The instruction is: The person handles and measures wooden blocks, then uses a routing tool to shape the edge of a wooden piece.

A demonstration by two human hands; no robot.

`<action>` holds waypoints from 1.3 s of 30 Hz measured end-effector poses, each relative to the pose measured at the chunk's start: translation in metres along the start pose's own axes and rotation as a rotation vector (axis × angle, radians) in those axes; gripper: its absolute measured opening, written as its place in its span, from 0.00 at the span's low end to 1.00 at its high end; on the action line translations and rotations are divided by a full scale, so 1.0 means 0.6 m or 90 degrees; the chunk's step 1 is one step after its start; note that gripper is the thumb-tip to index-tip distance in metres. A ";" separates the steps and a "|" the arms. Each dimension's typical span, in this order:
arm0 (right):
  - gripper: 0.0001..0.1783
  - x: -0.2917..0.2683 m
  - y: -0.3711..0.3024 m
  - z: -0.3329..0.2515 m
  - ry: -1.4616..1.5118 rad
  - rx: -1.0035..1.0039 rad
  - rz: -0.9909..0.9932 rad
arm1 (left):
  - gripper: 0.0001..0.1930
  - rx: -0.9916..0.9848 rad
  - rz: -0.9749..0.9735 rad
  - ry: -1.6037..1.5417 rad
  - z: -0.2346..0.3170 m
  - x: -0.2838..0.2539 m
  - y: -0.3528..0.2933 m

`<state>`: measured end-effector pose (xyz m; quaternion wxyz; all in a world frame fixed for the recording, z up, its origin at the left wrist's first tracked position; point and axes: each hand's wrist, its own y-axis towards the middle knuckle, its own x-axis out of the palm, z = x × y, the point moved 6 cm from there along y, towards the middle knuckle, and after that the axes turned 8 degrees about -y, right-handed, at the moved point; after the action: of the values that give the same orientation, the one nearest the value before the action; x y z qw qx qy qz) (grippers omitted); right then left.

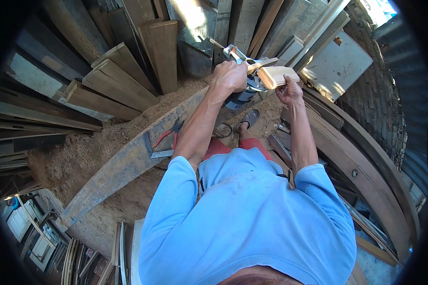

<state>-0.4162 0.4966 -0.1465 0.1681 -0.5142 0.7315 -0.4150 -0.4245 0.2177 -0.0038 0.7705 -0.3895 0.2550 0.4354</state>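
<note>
My right hand [290, 91] grips a pale wooden block [278, 76] with a stepped edge, thumb on top. The block rests by a power tool [242, 98] with a dark round body and metal fittings. My left hand [231, 76] is closed at the tool's left side, and what its fingers wrap round is hidden. A narrow wooden strip [264, 64] runs from beside that hand toward the block. Pliers with red handles [168, 137] and an L-shaped metal square [160, 154] lie on a long worn plank [123, 166] left of my arm.
Boards [121, 83] lean along the far left and back. A pale panel [340, 66] leans by a brick wall [378, 90] at right. Long curved-looking timbers [347, 152] lie to my right. Sawdust [76, 159] covers the ground, and my sandalled foot [248, 118] is below the tool.
</note>
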 end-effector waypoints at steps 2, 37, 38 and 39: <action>0.16 -0.010 0.009 0.003 0.014 0.005 -0.007 | 0.16 0.005 0.000 -0.005 0.007 0.001 0.003; 0.27 -0.070 -0.271 0.233 0.144 -0.206 -0.241 | 0.26 0.073 0.203 -0.164 -0.125 0.149 -0.233; 0.27 -0.070 -0.291 0.238 0.136 -0.232 -0.246 | 0.26 0.090 0.234 -0.161 -0.134 0.156 -0.233; 0.27 -0.100 -0.295 0.255 0.131 -0.236 -0.227 | 0.26 0.052 0.194 -0.138 -0.119 0.150 -0.240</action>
<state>-0.1802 0.4611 -0.1108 -0.0802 -0.6120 0.7061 -0.3471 -0.2593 0.1555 -0.0557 0.7336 -0.2658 0.2442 0.5758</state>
